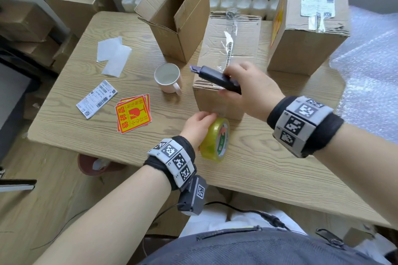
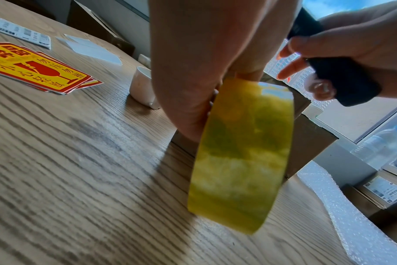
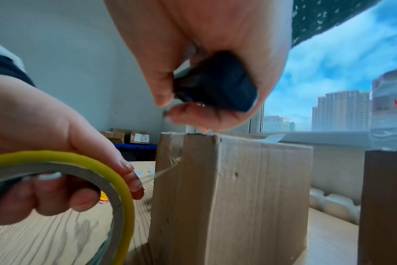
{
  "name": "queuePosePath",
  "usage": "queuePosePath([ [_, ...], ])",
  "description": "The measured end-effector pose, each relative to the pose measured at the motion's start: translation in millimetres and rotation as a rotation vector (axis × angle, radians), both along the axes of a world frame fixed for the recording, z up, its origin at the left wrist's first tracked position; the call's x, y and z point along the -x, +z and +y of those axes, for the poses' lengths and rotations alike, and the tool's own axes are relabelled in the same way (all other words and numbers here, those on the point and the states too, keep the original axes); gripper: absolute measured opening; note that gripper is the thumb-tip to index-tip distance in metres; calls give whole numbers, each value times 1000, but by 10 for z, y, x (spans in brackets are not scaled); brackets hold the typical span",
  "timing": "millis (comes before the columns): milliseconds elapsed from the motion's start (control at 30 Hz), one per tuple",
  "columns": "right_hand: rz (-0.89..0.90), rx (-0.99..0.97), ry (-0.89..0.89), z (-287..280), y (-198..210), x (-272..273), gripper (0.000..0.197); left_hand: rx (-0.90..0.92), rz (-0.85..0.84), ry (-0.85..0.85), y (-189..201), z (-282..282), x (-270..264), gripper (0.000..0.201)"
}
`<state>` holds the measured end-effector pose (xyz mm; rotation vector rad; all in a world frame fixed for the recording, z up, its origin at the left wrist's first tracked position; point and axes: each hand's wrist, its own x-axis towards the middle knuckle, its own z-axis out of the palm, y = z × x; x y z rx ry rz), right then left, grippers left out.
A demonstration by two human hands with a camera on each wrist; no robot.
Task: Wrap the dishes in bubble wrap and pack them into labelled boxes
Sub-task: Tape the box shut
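A closed cardboard box (image 1: 228, 49) with clear tape along its top seam stands mid-table. My left hand (image 1: 198, 127) grips a yellow tape roll (image 1: 215, 140) (image 2: 240, 152) (image 3: 116, 179) at the box's near face (image 3: 227, 197), fingers through its core. A clear strip of tape runs from the roll to the box. My right hand (image 1: 247, 88) (image 3: 193, 89) holds a black utility knife (image 1: 217, 78) (image 2: 342, 80) (image 3: 215, 86) over the box's near top edge. A white mug (image 1: 168, 77) (image 2: 143, 86) stands left of the box, unwrapped.
An open empty carton (image 1: 176, 17) stands behind the mug, and a tall taped box (image 1: 308, 19) at the right. Fragile stickers (image 1: 133, 114) (image 2: 34, 68), a shipping label (image 1: 97, 99) and white backing papers (image 1: 114, 54) lie at the left. Bubble wrap (image 1: 370, 71) spreads off the right edge.
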<state>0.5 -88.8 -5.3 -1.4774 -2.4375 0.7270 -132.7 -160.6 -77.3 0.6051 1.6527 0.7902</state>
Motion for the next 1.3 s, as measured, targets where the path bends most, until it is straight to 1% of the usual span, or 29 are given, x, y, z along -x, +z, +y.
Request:
queuePosePath([
  [33,-4,0,46,-36,30,-42,32,-8,24,-4,-12,9,1,7],
  [67,-47,11,86,-67,52,-85,28,-11,36,-1,-17,18,-2,4],
  [133,-196,61,129,-125,75,-168,23,-9,53,3,-32,28,-4,9],
  [200,-348,94,127,-172,85,-242,20,-13,77,-4,-52,41,-3,17],
  [300,-445,100,73,-211,62,-299,19,-22,124,6,-71,58,-9,8],
  [333,-463,97,60,-215,51,-302,19,-22,135,15,-76,66,-14,8],
  [467,-507,78,39,-221,21,-275,17,-40,188,8,-89,79,-31,13],
  [700,-548,34,39,-247,-36,-224,14,-49,253,-32,-104,94,-35,13],
  [867,-611,10,57,-241,-117,-133,14,-57,263,-28,-102,91,-34,13],
  [1067,-614,-25,57,-246,-222,-62,15,-65,293,-42,-71,105,20,11],
  [1200,-620,-33,45,-225,-231,-87,17,-80,322,-52,-11,117,26,16],
  [1300,-612,-45,31,-180,-228,-158,19,-62,327,-34,1,91,92,11],
])
